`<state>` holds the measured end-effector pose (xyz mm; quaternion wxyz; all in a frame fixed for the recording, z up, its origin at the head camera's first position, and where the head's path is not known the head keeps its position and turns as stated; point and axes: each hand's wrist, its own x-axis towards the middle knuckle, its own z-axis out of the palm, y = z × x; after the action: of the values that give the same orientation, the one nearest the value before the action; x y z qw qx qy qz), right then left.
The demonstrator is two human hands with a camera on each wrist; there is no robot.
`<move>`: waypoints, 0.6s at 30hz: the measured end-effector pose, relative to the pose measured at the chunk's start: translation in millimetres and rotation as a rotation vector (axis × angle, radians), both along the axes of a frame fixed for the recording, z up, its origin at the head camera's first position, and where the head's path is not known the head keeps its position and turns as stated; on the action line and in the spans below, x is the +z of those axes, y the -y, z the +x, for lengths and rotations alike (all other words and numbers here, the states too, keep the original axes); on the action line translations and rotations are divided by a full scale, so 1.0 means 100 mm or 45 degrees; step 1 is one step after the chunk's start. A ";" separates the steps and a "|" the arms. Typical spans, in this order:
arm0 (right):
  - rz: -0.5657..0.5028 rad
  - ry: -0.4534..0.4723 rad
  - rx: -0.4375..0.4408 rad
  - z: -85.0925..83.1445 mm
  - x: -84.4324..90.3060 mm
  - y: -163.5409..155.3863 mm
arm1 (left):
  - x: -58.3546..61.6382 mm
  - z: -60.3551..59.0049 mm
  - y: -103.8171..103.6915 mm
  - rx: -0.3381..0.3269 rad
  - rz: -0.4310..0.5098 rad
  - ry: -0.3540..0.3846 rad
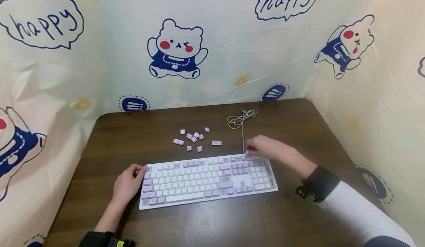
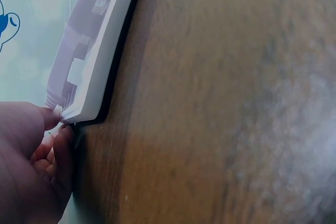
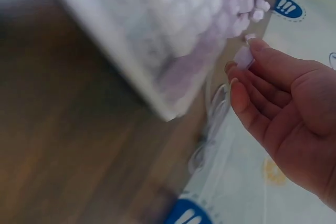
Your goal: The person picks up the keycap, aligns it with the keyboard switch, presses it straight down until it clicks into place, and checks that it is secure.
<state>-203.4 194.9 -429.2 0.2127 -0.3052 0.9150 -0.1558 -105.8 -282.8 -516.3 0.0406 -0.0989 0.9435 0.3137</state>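
Note:
A white and lilac keyboard (image 1: 192,182) lies at a slight slant on the table, with a few keycap positions bare. At its far left corner my left hand (image 1: 128,182) grips the edge, thumb at the corner and fingers curled beneath, as the left wrist view shows. Over the far right part of the keyboard hovers my right hand (image 1: 263,146). Between its thumb and fingertips it pinches a pale lilac keycap (image 3: 243,57). Loose keycaps, among them a wide one (image 1: 217,143), lie scattered on the table behind the keyboard.
A coiled white cable (image 1: 241,119) lies behind the keyboard's right part and runs to its back edge. The brown wooden table (image 1: 212,225) is bordered at the back and sides by a printed curtain (image 1: 225,55) with cartoon bears.

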 end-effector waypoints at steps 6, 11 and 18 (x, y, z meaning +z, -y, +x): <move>0.021 0.018 -0.078 0.20 -0.04 -0.33 | 0.00 -0.01 0.01 0.016 -0.025 -0.009; 0.012 -0.032 -0.181 0.31 -0.02 -0.48 | 0.00 -0.02 0.01 0.012 -0.011 0.001; 0.041 0.191 -0.412 0.49 -0.06 -0.61 | -0.02 -0.05 -0.05 0.003 -0.007 0.002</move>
<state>-154.3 256.3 -435.5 0.2574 -0.1381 0.9362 -0.1956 -110.7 -277.6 -517.9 0.0406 -0.1005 0.9441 0.3112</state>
